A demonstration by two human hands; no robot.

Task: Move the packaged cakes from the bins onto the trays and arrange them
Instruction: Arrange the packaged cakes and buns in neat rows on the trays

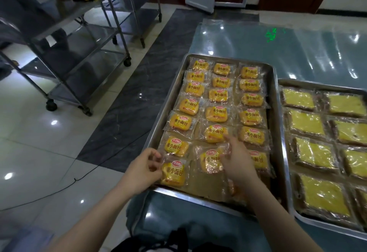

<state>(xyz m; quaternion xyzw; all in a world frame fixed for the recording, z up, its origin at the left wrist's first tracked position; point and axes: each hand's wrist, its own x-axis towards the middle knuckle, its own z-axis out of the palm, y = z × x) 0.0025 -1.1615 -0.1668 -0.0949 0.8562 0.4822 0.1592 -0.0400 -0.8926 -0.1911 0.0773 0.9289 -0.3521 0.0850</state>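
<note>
Currently, a steel cart [79,39] stands to the left, well apart. The main tray [188,197] holds packaged cakes [216,95] in three columns, and a second tray [317,225] lies just beside it. The left hand [143,170], fingers curled, pinches the wrapper of the front left cake [174,173]. The right hand [236,162] rests on the middle cake [210,161]; whether it grips cannot be told.

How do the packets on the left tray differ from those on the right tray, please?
On the left tray, small packets carry yellow printed labels with red logos; on the right tray, square cakes are larger, in plain clear wrap. Small packets leave gaps at the near end; square cakes sit edge to edge. Both trays are metal.
</note>
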